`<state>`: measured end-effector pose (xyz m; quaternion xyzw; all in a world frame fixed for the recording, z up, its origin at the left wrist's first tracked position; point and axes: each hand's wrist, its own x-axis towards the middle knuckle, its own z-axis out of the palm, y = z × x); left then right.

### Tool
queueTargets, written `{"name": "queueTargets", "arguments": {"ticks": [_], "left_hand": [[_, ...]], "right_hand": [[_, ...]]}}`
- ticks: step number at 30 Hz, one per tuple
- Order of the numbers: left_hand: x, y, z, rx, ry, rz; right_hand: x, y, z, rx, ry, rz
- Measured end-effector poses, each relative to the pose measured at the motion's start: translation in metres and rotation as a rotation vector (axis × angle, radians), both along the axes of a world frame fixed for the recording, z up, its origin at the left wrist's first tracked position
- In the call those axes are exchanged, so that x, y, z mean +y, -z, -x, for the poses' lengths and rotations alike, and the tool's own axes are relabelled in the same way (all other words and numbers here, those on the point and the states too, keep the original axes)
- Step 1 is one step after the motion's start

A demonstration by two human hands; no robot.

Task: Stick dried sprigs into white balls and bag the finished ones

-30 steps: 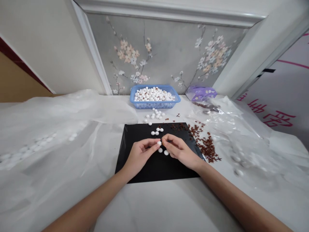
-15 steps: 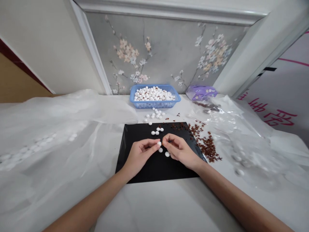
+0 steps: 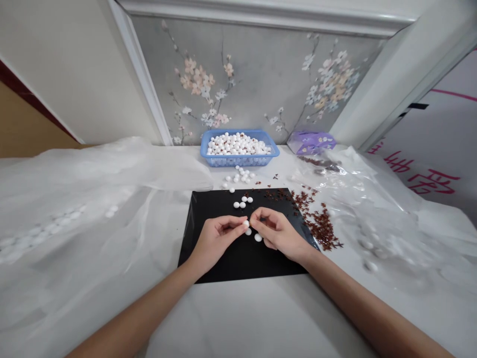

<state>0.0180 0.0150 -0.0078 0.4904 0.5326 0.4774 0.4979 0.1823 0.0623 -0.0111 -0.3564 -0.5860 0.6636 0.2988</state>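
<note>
Over the black mat (image 3: pixel 253 263), my left hand (image 3: pixel 216 238) pinches a small white ball (image 3: pixel 246 224) between thumb and forefinger. My right hand (image 3: pixel 281 234) is closed in a pinch right beside that ball. A brownish speck shows at its fingertips, too small to make out. Below the held ball lie a partly covered white ball (image 3: pixel 248 231) and another white ball (image 3: pixel 258 237). Several more white balls (image 3: pixel 243 205) rest on the mat farther back. Reddish-brown star-shaped pieces (image 3: pixel 324 228) lie in a heap across the mat's right edge and onto the table.
A blue basket (image 3: pixel 240 161) full of white balls stands against the wall, with loose white balls (image 3: pixel 242 175) in front. A purple packet (image 3: pixel 313 142) is to its right. Clear plastic bags (image 3: pixel 391 233) cover the right side, and a whitish plastic sheet (image 3: pixel 112 174) the left.
Both hands stay nearly in place. The held ball and the right fingertips have shifted only very slightly.
</note>
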Motion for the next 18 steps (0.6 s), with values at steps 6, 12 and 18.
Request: {"name": "queueTargets", "arguments": {"ticks": [6, 12, 18], "left_hand": [[0.0, 0.0017, 0.0001, 0.01, 0.008, 0.004], [0.0007, 0.0036, 0.0005, 0.02, 0.006, 0.005], [0.0004, 0.003, -0.0027, 0.066, 0.007, -0.022]], "right_hand": [[0.0011, -0.0027, 0.0008, -0.014, 0.025, 0.014], [0.001, -0.0026, 0.0004, -0.064, 0.034, -0.022], [0.0059, -0.0077, -0.004, -0.158, -0.022, -0.114]]}}
